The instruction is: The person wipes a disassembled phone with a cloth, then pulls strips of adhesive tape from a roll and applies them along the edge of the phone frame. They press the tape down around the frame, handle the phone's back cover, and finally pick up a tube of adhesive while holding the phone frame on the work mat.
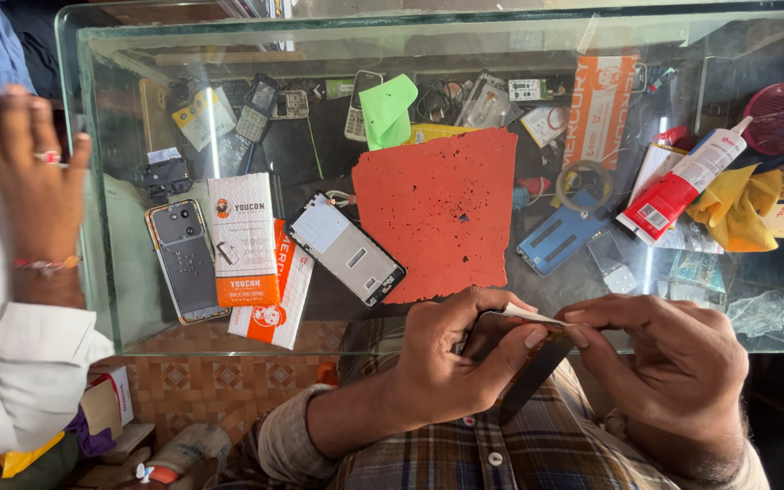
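The glass counter [102,272] carries a red mat [437,213] at its middle, with an opened phone [345,248] lying just left of it and a red and white tube [687,180] off to the right. At the counter's near edge the left hand [451,363] wraps around a dark phone panel [530,374], fingers [510,349] curled closed on it. The right hand [673,363] has its fingers [592,318] pinched shut on a thin white strip [528,315] at the panel's top edge, thumb tips of the 2 hands nearly touching.

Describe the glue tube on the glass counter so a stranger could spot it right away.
Start at the glass counter and go to its right end. There, beside the yellow cloth, lies the glue tube: red and white, slanted, its white nozzle pointing up-right.
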{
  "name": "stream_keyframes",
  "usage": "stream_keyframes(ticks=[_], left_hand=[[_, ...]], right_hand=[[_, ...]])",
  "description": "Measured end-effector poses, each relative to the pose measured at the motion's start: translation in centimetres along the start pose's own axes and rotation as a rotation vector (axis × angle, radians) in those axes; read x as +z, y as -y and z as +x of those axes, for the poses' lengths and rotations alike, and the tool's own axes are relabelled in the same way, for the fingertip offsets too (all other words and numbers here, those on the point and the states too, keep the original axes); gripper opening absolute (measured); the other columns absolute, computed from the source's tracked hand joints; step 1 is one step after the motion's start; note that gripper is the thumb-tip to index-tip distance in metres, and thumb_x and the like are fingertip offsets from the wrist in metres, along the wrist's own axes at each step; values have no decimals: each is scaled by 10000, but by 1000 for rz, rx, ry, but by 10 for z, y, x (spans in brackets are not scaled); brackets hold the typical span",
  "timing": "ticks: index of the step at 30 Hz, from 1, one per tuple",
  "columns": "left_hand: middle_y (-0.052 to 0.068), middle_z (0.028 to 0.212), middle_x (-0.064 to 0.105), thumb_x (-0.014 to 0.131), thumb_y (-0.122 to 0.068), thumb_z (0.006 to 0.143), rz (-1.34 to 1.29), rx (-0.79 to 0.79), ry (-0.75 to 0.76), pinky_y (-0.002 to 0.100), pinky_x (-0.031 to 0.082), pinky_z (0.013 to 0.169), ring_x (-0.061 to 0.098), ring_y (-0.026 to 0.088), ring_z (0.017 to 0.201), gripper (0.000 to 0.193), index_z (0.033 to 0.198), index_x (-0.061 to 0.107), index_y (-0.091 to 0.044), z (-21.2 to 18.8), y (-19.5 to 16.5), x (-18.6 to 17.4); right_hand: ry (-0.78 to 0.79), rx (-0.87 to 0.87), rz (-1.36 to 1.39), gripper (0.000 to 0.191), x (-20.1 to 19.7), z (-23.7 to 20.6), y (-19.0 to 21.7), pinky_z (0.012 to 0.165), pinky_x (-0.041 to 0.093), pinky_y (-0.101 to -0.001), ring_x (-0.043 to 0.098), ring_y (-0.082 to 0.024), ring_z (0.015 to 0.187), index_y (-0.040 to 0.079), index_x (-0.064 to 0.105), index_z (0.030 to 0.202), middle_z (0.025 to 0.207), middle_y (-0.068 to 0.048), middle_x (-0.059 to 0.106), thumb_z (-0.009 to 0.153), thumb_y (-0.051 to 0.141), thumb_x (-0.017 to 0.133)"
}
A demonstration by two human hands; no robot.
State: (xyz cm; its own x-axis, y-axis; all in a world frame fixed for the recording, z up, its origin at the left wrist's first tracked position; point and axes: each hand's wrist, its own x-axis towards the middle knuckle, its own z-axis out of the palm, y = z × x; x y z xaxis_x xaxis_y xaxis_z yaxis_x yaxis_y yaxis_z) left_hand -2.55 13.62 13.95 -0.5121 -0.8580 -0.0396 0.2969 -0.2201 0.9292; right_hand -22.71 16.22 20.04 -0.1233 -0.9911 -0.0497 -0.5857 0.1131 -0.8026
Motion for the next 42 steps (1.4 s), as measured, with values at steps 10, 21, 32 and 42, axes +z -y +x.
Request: stream_keyframes(ticks=[10,21,32,42], left_hand=[[18,759,666,694,-41,1045,80,-2,2,186,366,510,557,-26,645,209,1201,572,27,3,-5,-3],[49,888,721,667,-41,1046,34,-51,-25,164,332,523,467,-60,640,227,1198,506,3,1,1,-1],[73,936,742,671,-84,1053,9,-96,-10,169,389,573,535,-43,707,292,1268,506,25,1,-5,0],[22,798,677,687,-72,1043,99,-62,-20,178,314,508,462,-55,609,243,1221,549,20,2,-3,-1]], right_hand=[[72,-29,223,117,-2,5,2,603,556,-192,747,-77,728,-36,715,909,889,-106,791,795,-33,744],[44,52,114,116,3,4,-6,391,285,-194,454,5,431,-23,745,878,814,-73,798,768,-18,780],[22,-20,116,119,2,1,-8,407,289,-186,477,32,458,20,737,875,839,-45,794,774,-7,794],[38,20,59,132,2,3,-10,378,268,-201,420,17,397,29,744,862,835,-36,800,748,-1,804]])
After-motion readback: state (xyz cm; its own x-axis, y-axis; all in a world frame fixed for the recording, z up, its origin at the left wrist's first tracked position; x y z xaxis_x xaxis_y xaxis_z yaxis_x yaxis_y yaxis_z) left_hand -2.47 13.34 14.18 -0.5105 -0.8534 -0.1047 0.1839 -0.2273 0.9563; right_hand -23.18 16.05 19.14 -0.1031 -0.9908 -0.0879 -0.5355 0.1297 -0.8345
